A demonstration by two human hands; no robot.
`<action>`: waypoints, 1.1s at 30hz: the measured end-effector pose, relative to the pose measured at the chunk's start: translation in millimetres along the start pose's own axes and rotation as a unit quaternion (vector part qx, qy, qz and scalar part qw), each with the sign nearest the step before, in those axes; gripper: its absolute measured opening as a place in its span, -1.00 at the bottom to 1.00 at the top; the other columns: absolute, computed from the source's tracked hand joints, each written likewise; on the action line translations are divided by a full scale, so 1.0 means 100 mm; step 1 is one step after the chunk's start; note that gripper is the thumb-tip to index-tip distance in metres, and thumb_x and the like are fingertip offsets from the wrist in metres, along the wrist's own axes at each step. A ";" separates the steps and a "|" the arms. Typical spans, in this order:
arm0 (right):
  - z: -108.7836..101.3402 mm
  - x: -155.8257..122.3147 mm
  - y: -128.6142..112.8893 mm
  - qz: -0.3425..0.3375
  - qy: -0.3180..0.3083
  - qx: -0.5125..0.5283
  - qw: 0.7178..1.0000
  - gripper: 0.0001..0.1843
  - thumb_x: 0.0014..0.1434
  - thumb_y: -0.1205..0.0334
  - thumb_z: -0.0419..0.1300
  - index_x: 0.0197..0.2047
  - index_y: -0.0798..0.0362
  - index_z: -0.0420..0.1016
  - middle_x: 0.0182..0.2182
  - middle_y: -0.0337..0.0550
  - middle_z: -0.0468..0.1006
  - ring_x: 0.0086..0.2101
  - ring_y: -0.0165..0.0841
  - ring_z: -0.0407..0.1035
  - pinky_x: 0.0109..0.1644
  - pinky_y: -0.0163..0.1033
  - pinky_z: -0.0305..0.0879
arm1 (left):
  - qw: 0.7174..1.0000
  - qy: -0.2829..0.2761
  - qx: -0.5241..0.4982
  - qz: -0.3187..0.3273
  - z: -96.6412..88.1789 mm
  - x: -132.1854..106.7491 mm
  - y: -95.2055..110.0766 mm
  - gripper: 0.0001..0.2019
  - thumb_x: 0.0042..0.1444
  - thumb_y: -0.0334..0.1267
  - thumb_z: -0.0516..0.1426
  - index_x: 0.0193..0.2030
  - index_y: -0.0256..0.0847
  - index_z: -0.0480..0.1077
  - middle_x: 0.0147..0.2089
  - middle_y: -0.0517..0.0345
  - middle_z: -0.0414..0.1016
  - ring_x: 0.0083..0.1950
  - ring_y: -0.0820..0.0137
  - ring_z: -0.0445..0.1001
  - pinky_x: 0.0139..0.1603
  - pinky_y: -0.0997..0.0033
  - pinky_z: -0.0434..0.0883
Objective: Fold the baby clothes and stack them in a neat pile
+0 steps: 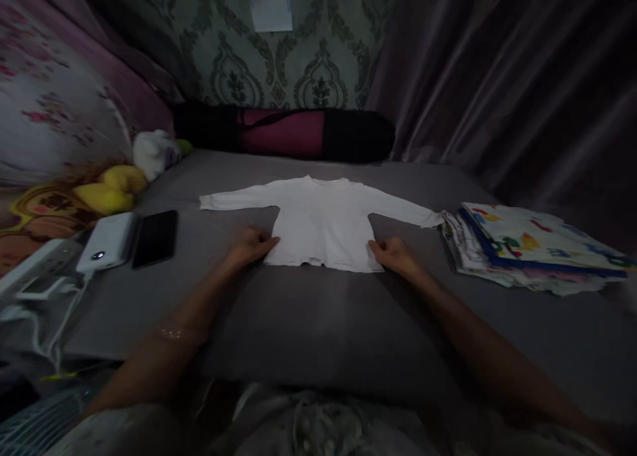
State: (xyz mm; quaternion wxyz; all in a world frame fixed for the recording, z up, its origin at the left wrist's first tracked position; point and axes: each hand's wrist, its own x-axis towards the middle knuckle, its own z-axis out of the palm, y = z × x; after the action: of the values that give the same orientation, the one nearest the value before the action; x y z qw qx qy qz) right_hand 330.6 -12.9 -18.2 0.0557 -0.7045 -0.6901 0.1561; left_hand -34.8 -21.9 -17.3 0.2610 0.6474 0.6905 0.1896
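A small white long-sleeved shirt [326,224] lies spread flat on the grey sheet, its neckline away from me and both sleeves stretched out sideways. My left hand [250,245] pinches the shirt's left side edge near the hem, thumb on top. On the opposite side, my right hand [392,253] grips the edge close to the right hem corner in the same way. The fingers under the cloth are partly hidden. The right cuff touches a pile of folded clothes [542,243], whose top piece is white with colourful prints.
At the left lie a black phone [155,239], a white power bank [106,242] with a cable, and a white power strip [42,265]. Plush toys [155,153] rest behind them. A black and maroon long bag [283,132] runs along the patterned wall.
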 end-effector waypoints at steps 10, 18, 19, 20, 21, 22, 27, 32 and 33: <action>-0.07 -0.27 -0.10 0.007 -0.060 -0.022 0.998 -0.56 0.17 -0.09 0.09 -0.57 0.01 0.49 -0.60 -0.09 0.47 -0.50 -0.28 0.41 -0.47 -0.28 0.11 | 0.997 0.026 0.066 -0.033 0.10 -0.16 0.12 -0.63 -0.05 0.04 0.20 -0.65 -0.19 0.32 -0.61 0.15 0.28 -0.43 0.31 0.35 -0.51 0.44 0.07; -0.01 -0.25 -0.13 0.050 -0.015 0.171 0.984 -0.74 0.17 0.06 0.16 -0.44 0.05 0.41 -0.70 -0.29 0.39 -0.66 -0.46 0.24 -0.59 -0.39 0.02 | 0.991 0.052 -0.106 -0.069 0.06 -0.20 0.18 -0.75 -0.08 -0.13 0.26 -0.38 -0.21 0.32 -0.52 0.20 0.34 -0.43 0.34 0.40 -0.51 0.44 0.21; -0.01 -0.26 -0.14 0.075 -0.023 0.223 0.972 -0.74 0.19 0.04 0.15 -0.41 0.04 0.39 -0.72 -0.32 0.35 -0.70 -0.48 0.19 -0.62 -0.40 -0.01 | 0.986 0.051 -0.135 -0.078 0.06 -0.21 0.19 -0.73 -0.07 -0.14 0.26 -0.31 -0.22 0.33 -0.49 0.19 0.36 -0.43 0.34 0.41 -0.51 0.44 0.24; -0.02 -0.27 -0.15 0.097 -0.028 0.277 0.955 -0.73 0.22 0.01 0.13 -0.38 0.03 0.36 -0.73 -0.35 0.33 -0.72 -0.50 0.15 -0.65 -0.40 -0.03 | 0.981 0.051 -0.166 -0.083 0.06 -0.21 0.20 -0.69 -0.07 -0.15 0.26 -0.22 -0.23 0.34 -0.46 0.19 0.38 -0.42 0.34 0.42 -0.50 0.44 0.27; -0.02 -0.27 -0.15 0.110 -0.030 0.331 0.937 -0.73 0.24 0.00 0.11 -0.35 0.03 0.34 -0.72 -0.36 0.33 -0.73 -0.51 0.14 -0.67 -0.41 -0.05 | 0.976 0.054 -0.194 -0.084 0.07 -0.22 0.19 -0.63 -0.07 -0.16 0.26 -0.13 -0.23 0.33 -0.44 0.18 0.40 -0.42 0.34 0.42 -0.50 0.43 0.29; -0.03 -0.28 -0.15 0.119 -0.029 0.378 0.918 -0.74 0.26 0.01 0.09 -0.33 0.02 0.32 -0.69 -0.37 0.33 -0.73 -0.52 0.15 -0.68 -0.42 -0.06 | 0.971 0.054 -0.218 -0.081 0.09 -0.21 0.18 -0.57 -0.07 -0.18 0.26 -0.05 -0.22 0.32 -0.42 0.18 0.41 -0.42 0.34 0.43 -0.49 0.43 0.30; -0.01 -0.30 -0.08 0.096 -0.016 0.435 0.895 -0.87 0.20 0.15 0.14 -0.21 0.01 0.35 -0.67 -0.45 0.28 -0.72 -0.55 0.15 -0.68 -0.47 -0.08 | 0.961 0.019 -0.273 -0.045 0.16 -0.17 0.09 -0.43 -0.08 -0.18 0.23 0.14 -0.19 0.30 -0.43 0.23 0.33 -0.45 0.41 0.36 -0.47 0.44 0.31; -0.09 -0.26 0.01 -0.032 -0.020 0.284 0.958 -0.84 0.16 0.20 0.13 -0.20 0.04 0.46 -0.62 -0.41 0.30 -0.62 -0.51 0.16 -0.56 -0.44 0.02 | 0.978 -0.013 -0.204 0.042 0.04 -0.16 -0.03 -0.59 -0.08 -0.07 0.18 -0.10 -0.25 0.49 -0.48 0.26 0.24 -0.48 0.48 0.22 -0.49 0.51 0.18; -0.12 -0.26 0.04 -0.074 -0.016 0.230 0.970 -0.85 0.16 0.23 0.12 -0.23 0.04 0.48 -0.59 -0.37 0.35 -0.58 -0.50 0.20 -0.52 -0.43 0.05 | 0.981 -0.024 -0.185 0.058 0.01 -0.16 -0.05 -0.61 -0.08 -0.06 0.18 -0.15 -0.25 0.51 -0.49 0.26 0.25 -0.47 0.48 0.21 -0.48 0.51 0.16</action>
State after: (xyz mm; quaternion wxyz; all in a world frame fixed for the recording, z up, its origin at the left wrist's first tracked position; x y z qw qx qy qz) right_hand 337.8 -36.7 -4.3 0.2166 -0.6169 -0.6869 0.3174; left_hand -38.1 -38.5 -19.3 0.3815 0.6313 0.5981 0.3135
